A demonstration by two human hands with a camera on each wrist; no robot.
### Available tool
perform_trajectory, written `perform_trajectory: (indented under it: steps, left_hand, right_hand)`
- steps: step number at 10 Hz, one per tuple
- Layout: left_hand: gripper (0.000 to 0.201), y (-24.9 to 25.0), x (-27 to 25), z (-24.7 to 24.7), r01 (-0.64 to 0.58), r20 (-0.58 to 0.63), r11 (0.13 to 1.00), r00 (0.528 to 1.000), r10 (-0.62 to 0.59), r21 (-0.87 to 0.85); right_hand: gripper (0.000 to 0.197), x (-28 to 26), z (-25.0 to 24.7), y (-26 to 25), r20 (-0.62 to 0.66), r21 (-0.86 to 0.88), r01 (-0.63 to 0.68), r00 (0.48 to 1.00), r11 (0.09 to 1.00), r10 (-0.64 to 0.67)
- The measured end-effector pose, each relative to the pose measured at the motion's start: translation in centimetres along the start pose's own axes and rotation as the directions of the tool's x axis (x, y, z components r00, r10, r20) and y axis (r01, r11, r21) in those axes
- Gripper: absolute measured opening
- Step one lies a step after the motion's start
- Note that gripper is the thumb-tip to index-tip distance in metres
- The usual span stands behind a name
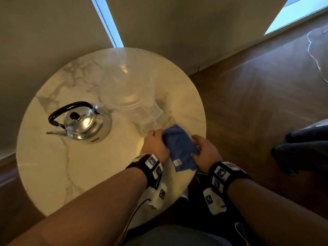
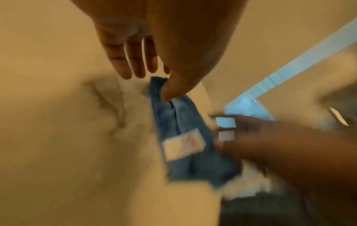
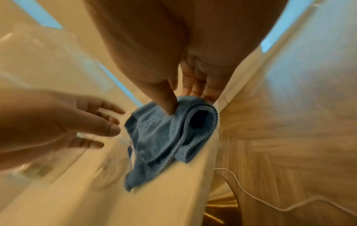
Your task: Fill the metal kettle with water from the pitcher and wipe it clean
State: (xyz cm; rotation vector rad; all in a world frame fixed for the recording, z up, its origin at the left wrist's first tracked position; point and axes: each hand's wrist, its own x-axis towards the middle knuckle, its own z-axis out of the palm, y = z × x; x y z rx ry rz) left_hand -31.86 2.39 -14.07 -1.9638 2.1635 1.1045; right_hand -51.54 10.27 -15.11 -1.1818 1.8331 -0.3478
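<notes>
On round marble table (image 1: pixel 53 166), kettle (image 1: pixel 83 121), pitcher (image 1: pixel 127 89), blue cloth (image 1: pixel 181 148).

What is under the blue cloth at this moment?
The blue cloth lies on the marble table near its edge, with the left hand and right hand on its sides. Only tabletop shows around it; anything beneath its folds is covered.

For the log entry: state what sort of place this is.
Probably a room in a home. A small round marble table stands by a wall on wood parquet floor, with window blinds behind; a kettle stands on it.
</notes>
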Motion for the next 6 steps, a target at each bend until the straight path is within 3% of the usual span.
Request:
perform_trajectory:
  steps: [1, 2, 3, 4, 5, 6]
  left_hand:
    - [0.058, 0.3, -1.6, 2.0, -0.316, 0.229, 0.871, 0.943, 0.243, 0.375]
    - [0.072, 0.2, -2.4, 2.8, -0.311, 0.300, 0.856, 0.934, 0.194, 0.413]
    - [0.067, -0.9, -3.8, 2.2, -0.329, 0.296, 0.880, 0.927, 0.231, 0.343]
    - [0.062, -4.2, -7.1, 0.7, -0.271, 0.309, 0.908, 0.936, 0.171, 0.319]
    - [0.049, -8.9, -12.3, -0.5, -0.177, 0.268, 0.950, 0.958, 0.106, 0.259]
    - [0.039, -13.8, -19.7, -1.7, -0.019, 0.345, 0.984, 0.938, -0.045, 0.178]
  right_hand:
    - [0.054, 0.1, -0.6, 0.4, -0.085, -0.257, 0.141, 0.982, 0.956, -0.168]
    - [0.045, 0.1, 0.0, 0.1, -0.009, -0.395, 0.321, 0.935, 0.861, -0.354]
    - [0.050, 0.0, 1.7, 0.0, 0.276, -0.461, 0.469, 0.883, 0.753, -0.381]
    - [0.052, -0.3, 1.8, -0.1, 0.360, -0.529, 0.469, 0.879, 0.707, -0.313]
    - [0.049, 0.1, 1.4, -1.0, 0.361, -0.528, 0.436, 0.892, 0.729, -0.272]
    - [0.056, -0.8, 1.2, -0.7, 0.373, -0.560, 0.391, 0.906, 0.731, -0.198]
